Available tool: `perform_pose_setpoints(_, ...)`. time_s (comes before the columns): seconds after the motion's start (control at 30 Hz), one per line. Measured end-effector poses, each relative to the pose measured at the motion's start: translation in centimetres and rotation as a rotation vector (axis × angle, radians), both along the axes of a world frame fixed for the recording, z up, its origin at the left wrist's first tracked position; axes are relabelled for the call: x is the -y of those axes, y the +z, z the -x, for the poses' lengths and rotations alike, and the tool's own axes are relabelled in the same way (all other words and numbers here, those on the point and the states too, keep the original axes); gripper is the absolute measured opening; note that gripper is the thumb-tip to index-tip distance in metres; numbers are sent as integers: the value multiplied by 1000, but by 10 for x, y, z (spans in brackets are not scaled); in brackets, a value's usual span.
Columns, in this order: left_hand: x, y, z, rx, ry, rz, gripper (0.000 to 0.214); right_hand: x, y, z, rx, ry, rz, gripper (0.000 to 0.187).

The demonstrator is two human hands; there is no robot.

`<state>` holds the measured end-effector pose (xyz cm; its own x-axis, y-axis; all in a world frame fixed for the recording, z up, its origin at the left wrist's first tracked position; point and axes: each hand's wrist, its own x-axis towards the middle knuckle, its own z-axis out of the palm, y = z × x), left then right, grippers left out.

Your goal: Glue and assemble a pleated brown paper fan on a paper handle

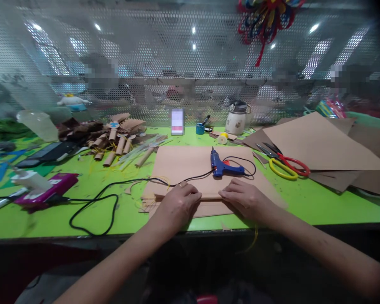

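Both hands work at the near edge of a sheet of brown craft paper (186, 158), along a narrow folded or rolled strip (210, 197). My left hand (179, 204) pinches the strip's left part, fingers closed, with a ring on one finger. At its right part, my right hand (245, 197) presses thumb and fingers together on the paper. Their fingertips are a short gap apart. A blue hot glue gun (220, 166) lies on the paper just beyond the hands, its black cord running left. More brown paper layers lie under the strip.
Scissors (285, 162) with red and yellow handles lie right, beside large brown sheets (323, 143). Paper tubes (114, 147) with yellow string are heaped left. A purple power strip (49, 190) and looping cord (114, 207) lie nearer. A flask (237, 118) stands behind.
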<state>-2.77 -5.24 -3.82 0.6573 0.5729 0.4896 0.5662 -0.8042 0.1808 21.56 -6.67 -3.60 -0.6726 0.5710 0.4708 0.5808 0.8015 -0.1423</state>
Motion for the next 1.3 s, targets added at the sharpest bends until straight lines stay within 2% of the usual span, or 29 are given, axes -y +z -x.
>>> perform_pose_setpoints(0.33, -2, -3, 3, 67, 4, 64, 20, -1, -3, -1, -30, 9, 24, 21)
perform_pose_setpoints(0.63, -2, -1, 6, 55, -14, 51, 16, -3, -5, -1, -28, 1, 28, 20)
perform_pose_setpoints(1.07, -2, -1, 10, 97, 45, 161, 17, -1, -2, 2, -107, 3, 64, 18)
perform_pose_setpoints(1.3, -3, 4, 12, 81, 42, 117, 20, -2, -6, 5, -148, -32, 142, 21)
